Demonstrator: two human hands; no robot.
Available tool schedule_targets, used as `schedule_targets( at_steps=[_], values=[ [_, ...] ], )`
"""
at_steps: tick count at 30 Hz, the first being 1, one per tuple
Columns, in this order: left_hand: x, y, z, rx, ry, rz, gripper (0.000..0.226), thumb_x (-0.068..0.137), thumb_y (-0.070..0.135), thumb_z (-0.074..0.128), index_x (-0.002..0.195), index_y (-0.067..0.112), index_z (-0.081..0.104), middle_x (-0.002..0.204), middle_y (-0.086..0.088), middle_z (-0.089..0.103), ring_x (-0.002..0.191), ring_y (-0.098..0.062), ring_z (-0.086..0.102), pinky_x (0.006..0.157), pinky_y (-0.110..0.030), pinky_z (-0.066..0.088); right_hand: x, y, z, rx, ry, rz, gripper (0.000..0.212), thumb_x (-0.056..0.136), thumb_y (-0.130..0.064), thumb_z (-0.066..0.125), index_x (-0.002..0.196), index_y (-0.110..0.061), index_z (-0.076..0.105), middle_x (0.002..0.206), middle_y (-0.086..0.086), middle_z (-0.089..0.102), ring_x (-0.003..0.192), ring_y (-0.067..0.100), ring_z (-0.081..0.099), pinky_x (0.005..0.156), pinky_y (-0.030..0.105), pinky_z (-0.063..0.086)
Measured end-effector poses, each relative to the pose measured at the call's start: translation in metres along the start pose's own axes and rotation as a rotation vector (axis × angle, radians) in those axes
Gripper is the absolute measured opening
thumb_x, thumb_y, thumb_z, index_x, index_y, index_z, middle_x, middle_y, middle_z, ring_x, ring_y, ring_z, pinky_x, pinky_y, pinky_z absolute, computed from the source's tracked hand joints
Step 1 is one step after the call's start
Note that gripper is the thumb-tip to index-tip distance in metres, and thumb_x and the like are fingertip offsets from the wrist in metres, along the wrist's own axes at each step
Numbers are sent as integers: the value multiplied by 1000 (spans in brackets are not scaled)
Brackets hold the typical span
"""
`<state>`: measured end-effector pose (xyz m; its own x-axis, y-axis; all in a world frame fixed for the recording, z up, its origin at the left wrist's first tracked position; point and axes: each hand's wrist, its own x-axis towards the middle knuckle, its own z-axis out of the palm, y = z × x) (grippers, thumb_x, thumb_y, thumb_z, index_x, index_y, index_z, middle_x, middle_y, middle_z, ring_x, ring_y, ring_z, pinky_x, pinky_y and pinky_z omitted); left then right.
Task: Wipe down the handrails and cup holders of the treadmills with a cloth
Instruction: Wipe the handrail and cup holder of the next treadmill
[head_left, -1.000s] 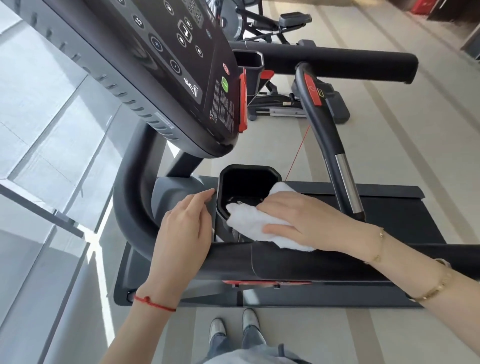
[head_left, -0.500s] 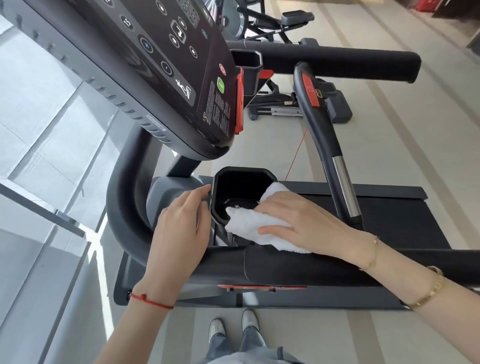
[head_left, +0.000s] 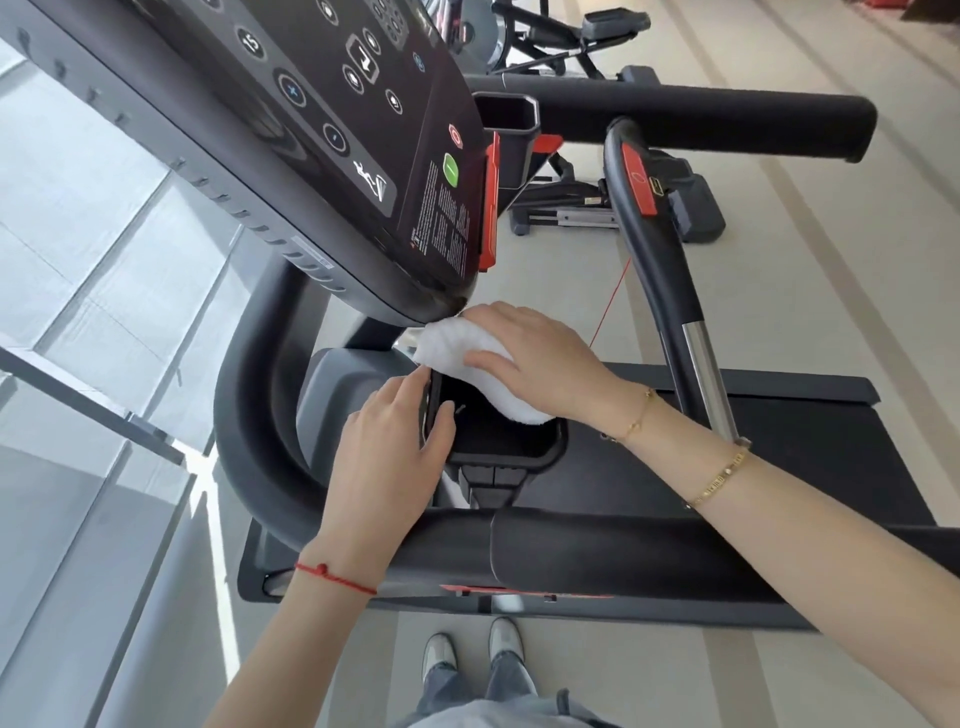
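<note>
One cloth (head_left: 470, 364), two hands, two cup holders.

Both forearms are bare, with no sleeves in view. A thin red string bracelet (head_left: 335, 576) circles the left wrist. The right arm wears two gold bracelets: a fine gold chain (head_left: 638, 415) at the wrist and a flat gold link band (head_left: 719, 479) further up. Below are faded blue jeans (head_left: 470, 686), pale grey-white shoes (head_left: 470, 652), and a light grey top's hem (head_left: 498, 714).
</note>
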<state>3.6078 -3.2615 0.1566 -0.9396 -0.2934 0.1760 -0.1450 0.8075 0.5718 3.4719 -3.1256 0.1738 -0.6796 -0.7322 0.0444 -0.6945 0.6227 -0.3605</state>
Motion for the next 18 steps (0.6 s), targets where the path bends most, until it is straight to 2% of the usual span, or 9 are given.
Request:
schedule_targets(
  at_steps=[4,7,10,12,18],
  values=[
    [0,-2,-1,-26,-1,-8,47,97,32,53,141,14,50,114,-1,64,104,-19,60,87,-36,50,-29,24,-6,227,-46,60,47,101,-29,44,146,-32,34,143,-9,42,125,12,41,97,28,34],
    [0,-1,-1,-31,-3,-1,48,98,33,51,142,14,49,117,0,63,106,-18,60,87,-36,50,-22,23,-7,184,-100,64,47,101,-30,44,147,-26,34,143,-5,41,128,15,40,103,32,34],
    [-1,-1,0,-41,0,7,46,98,30,53,140,12,50,114,-2,63,103,-20,61,85,-37,51,4,12,-5,-8,-142,31,39,101,-38,43,137,-21,46,132,-2,52,117,22,50,94,37,40],
    [-1,-1,0,-50,-2,12,45,97,28,54,139,13,50,112,-2,64,101,-21,62,85,-38,51,7,11,-2,-50,-115,23,37,101,-42,43,130,-21,51,124,-2,56,109,23,54,87,39,43],
    [0,-3,-1,-42,9,21,47,98,30,52,142,13,49,114,-2,64,105,-19,61,89,-38,51,-23,39,-1,264,-62,191,34,100,-38,44,130,-25,49,113,-6,56,102,20,55,78,32,38]
  ],
)
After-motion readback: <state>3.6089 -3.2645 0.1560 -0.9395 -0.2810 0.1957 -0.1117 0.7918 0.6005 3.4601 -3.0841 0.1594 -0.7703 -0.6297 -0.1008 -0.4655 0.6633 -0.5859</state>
